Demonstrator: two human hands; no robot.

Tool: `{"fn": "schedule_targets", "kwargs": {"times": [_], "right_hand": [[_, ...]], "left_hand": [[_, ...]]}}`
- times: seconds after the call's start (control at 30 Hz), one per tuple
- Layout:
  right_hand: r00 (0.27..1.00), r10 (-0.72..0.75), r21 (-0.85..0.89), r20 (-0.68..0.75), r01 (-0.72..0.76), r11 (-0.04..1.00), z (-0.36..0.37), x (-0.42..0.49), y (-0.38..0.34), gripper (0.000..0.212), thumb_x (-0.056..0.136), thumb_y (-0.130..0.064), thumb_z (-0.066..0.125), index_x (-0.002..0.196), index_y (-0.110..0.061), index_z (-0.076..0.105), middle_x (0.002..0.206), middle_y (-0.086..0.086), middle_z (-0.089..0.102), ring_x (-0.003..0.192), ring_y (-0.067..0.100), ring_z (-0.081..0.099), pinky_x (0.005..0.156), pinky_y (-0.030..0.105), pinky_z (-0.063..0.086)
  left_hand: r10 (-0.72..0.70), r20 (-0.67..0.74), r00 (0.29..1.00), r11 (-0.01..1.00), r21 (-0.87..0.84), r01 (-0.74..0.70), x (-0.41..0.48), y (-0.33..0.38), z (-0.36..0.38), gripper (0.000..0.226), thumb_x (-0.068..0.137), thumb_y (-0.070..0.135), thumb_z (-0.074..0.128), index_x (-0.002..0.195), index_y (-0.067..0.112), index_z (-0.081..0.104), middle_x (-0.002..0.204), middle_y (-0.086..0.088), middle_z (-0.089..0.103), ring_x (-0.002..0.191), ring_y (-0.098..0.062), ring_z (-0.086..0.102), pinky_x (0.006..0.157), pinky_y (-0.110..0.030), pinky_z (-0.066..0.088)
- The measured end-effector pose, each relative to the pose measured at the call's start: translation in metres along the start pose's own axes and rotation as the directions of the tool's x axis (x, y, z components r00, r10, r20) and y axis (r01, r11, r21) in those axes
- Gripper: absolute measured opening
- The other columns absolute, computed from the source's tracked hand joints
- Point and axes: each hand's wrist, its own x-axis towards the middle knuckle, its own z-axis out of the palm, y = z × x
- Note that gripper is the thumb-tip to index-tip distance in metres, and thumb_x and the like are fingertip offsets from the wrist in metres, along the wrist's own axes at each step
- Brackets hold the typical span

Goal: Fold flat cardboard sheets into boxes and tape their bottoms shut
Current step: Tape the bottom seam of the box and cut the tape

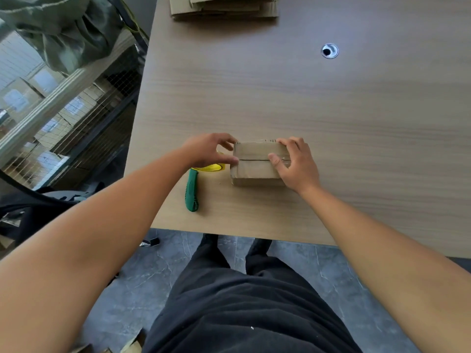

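Fingers (293, 145) of our right hand (297, 165) and left hand (205, 150) grip opposite ends of the box (252, 171), which sits between them on the tabletop (331, 110), thumbs on its seam (253, 160). We judge it light, stiff and crushable; hold the end walls.

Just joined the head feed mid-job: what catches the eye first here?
The left hand and right hand hold a cardboard box near the front edge of the table, flap seam facing up. A green utility knife and a yellow tape roll lie just left of it; flat cardboard sheets are stacked at the far edge.
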Motion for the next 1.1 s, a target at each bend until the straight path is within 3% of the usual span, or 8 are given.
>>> {"fn": "schedule_targets", "kwargs": {"times": [0.1,0.27,0.4,0.47,0.6,0.77,0.93,1.1], "right_hand": [[0.998,0.000,-0.032,-0.060,-0.002,0.999,-0.004,0.017,0.007,0.046,0.097,-0.050,0.055,0.132,-0.020,0.055,0.131,0.000,0.051,0.123,0.022,0.045,0.093,0.042,0.049],[0.943,-0.172,-0.305,-0.284,0.081,0.949,-0.014,0.026,0.000,0.053,0.100,-0.045,0.055,0.134,-0.004,0.055,0.140,0.016,0.055,0.141,0.037,0.039,0.119,0.049,0.028],[0.913,-0.340,-0.174,-0.226,0.306,0.936,0.034,-0.042,-0.068,0.054,0.096,-0.040,0.065,0.131,0.001,0.060,0.137,0.018,0.058,0.140,0.035,0.042,0.118,0.051,0.032],[0.958,-0.274,-0.060,-0.087,0.269,0.961,0.078,-0.070,-0.109,0.060,0.092,-0.045,0.069,0.130,0.000,0.060,0.131,0.015,0.060,0.131,0.032,0.048,0.111,0.049,0.040],[0.974,0.145,-0.078,0.172,-0.133,0.988,0.160,-0.058,-0.163,0.083,0.084,-0.067,0.061,0.137,-0.005,0.047,0.127,0.010,0.051,0.115,0.028,0.048,0.097,0.043,0.046],[0.957,0.287,-0.281,0.038,-0.265,0.922,0.208,-0.036,-0.184,0.048,0.088,-0.046,0.065,0.111,-0.006,0.052,0.110,0.014,0.057,0.099,0.035,0.053,0.080,0.045,0.043],[0.957,0.270,-0.125,0.106,-0.257,0.958,0.186,-0.061,-0.156,0.035,0.098,-0.027,0.057,0.121,-0.001,0.053,0.114,0.017,0.055,0.101,0.032,0.054,0.085,0.040,0.045],[0.905,0.407,0.153,0.122,-0.422,0.893,0.118,-0.124,-0.138,0.012,0.104,-0.026,0.045,0.112,-0.017,0.048,0.101,-0.003,0.046,0.086,0.007,0.047,0.072,0.024,0.036]], "left_hand": [[0.068,0.009,0.998,0.993,0.095,-0.069,0.023,0.007,-0.016,0.065,0.080,0.067,0.068,0.138,0.040,0.052,0.130,0.018,0.063,0.118,-0.015,0.058,0.097,-0.037,0.047],[0.150,0.050,0.987,0.984,0.090,-0.154,0.055,0.010,-0.035,0.062,0.078,0.064,0.073,0.129,0.035,0.056,0.130,0.014,0.063,0.117,-0.016,0.059,0.098,-0.035,0.045],[0.209,0.064,0.976,0.976,0.045,-0.212,0.063,0.005,-0.034,0.060,0.078,0.061,0.075,0.127,0.030,0.057,0.125,0.013,0.066,0.110,-0.017,0.061,0.092,-0.031,0.045],[0.230,0.069,0.971,0.972,0.025,-0.232,0.065,0.003,-0.033,0.060,0.079,0.059,0.075,0.127,0.028,0.057,0.123,0.012,0.066,0.107,-0.017,0.061,0.087,-0.028,0.043],[0.258,0.076,0.963,0.965,0.023,-0.260,0.066,0.002,-0.031,0.059,0.082,0.059,0.073,0.129,0.027,0.056,0.123,0.012,0.066,0.102,-0.014,0.059,0.081,-0.026,0.037],[0.262,0.061,0.963,0.964,0.038,-0.265,0.063,-0.002,-0.031,0.058,0.079,0.062,0.073,0.125,0.029,0.057,0.119,0.013,0.067,0.101,-0.013,0.062,0.085,-0.029,0.046],[0.276,0.085,0.957,0.957,0.070,-0.282,0.062,-0.006,-0.036,0.059,0.080,0.061,0.073,0.124,0.026,0.057,0.119,0.009,0.068,0.100,-0.016,0.062,0.080,-0.029,0.044],[0.286,0.081,0.955,0.957,0.034,-0.289,0.067,-0.008,-0.030,0.056,0.078,0.060,0.075,0.120,0.026,0.059,0.118,0.006,0.069,0.104,-0.020,0.064,0.088,-0.031,0.048]]}}
